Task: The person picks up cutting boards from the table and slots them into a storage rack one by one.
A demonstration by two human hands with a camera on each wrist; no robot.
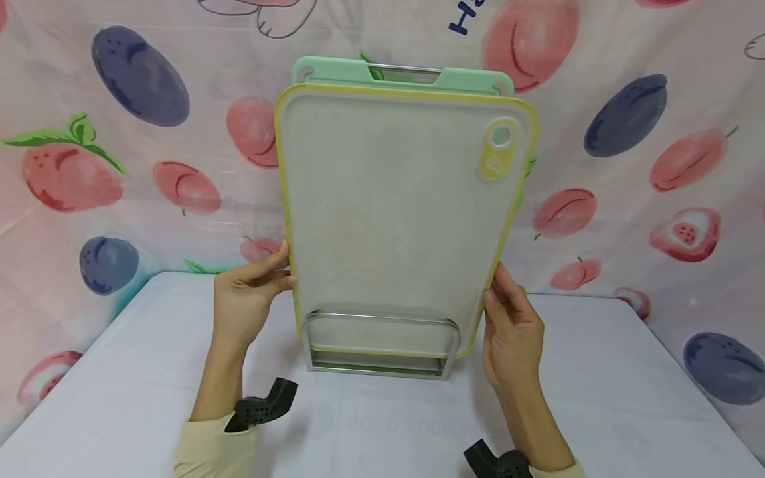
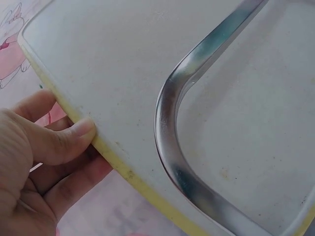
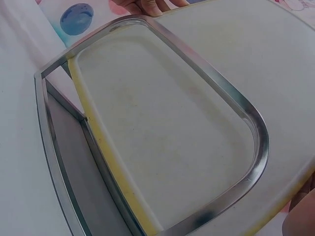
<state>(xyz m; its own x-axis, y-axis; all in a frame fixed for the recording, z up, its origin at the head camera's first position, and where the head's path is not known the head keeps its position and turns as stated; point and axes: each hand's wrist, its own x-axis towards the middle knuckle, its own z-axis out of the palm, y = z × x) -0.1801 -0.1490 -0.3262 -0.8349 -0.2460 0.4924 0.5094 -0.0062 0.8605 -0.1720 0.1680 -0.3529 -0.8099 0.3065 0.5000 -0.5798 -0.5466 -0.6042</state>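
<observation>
A white cutting board (image 1: 394, 212) with a yellow rim stands upright in a metal rack (image 1: 382, 317), behind the rack's front loop. My left hand (image 1: 254, 292) pinches its left edge; the left wrist view has the thumb (image 2: 83, 129) on the front face and the other fingers behind the rim. On the opposite edge, my right hand (image 1: 512, 328) holds the board with thumb in front and fingers along the side. Only a bit of the right hand (image 3: 300, 211) shows in the right wrist view. Behind stands a mint green board (image 1: 335, 70), mostly hidden.
The rack stands on a white-covered table (image 1: 382, 425). A fruit-patterned cloth (image 1: 418, 40) hangs behind the table. In the right wrist view, an open slot (image 3: 78, 147) of the rack lies in front of the board's lower edge. Black wrist mounts (image 1: 263, 406) sit on both forearms.
</observation>
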